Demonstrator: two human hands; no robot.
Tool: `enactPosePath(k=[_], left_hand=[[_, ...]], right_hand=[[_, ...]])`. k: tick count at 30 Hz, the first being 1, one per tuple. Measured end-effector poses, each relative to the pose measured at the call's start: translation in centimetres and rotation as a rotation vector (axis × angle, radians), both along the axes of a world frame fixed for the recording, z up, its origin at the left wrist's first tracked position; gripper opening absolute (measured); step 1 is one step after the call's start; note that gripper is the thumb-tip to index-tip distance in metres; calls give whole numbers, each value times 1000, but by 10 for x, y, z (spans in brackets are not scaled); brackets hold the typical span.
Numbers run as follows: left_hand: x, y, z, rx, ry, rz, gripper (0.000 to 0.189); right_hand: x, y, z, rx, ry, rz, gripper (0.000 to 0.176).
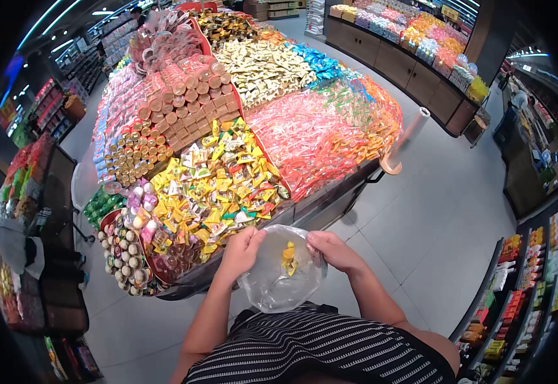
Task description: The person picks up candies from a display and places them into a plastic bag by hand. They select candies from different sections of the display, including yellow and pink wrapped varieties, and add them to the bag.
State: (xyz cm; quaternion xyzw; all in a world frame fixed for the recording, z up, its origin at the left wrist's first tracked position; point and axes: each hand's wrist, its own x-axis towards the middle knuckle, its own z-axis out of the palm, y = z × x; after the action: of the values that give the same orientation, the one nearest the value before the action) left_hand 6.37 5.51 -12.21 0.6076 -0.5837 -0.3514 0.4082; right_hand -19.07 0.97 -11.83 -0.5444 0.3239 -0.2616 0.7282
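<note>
Between my two hands hangs a clear plastic bag (272, 281), its mouth spread, with a few yellow-wrapped pieces (290, 258) inside. My left hand (243, 251) pinches the bag's upper left rim. At the upper right rim, my right hand (335, 250) grips the plastic between thumb and fingers. Just beyond the bag lies a heap of yellow-wrapped candies (221, 185) on the display stand. Pink-wrapped candies (298, 137) are piled to its right, behind a red divider.
Stacked round tins (135, 150) and brown packs (192, 121) fill the stand's left side. A clear tube (408, 137) stands at its right corner. Shelves of packets (515, 301) are at the lower right. A person in grey (14, 246) is at the far left.
</note>
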Motion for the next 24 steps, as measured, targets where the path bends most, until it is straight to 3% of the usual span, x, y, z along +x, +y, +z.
enactPosePath(k=[2, 6, 8, 11, 15, 16, 19, 24], left_hand=[[-8, -3, 0, 46, 142, -74, 37], [-28, -3, 9, 141, 126, -113, 32], [-32, -1, 2, 119, 137, -102, 32], [-35, 1, -3, 100, 101, -77, 33], [-33, 7, 4, 170, -77, -15, 31], [-31, 7, -3, 133, -133, -10, 39], [-30, 9, -7, 122, -226, 10, 41], [-28, 19, -5, 108, -206, -25, 39]], right_hand=[[-10, -8, -4, -87, 94, -2, 36], [-19, -18, -15, -52, 150, -92, 33], [-14, -21, -25, -28, 52, -264, 30], [-14, -24, -34, -39, 86, -273, 26], [-12, -21, -47, -21, 187, -219, 18], [-13, -19, -50, -13, 203, -207, 16], [-12, -14, -57, -9, 235, -124, 16], [0, -2, -56, -8, 250, -32, 17]])
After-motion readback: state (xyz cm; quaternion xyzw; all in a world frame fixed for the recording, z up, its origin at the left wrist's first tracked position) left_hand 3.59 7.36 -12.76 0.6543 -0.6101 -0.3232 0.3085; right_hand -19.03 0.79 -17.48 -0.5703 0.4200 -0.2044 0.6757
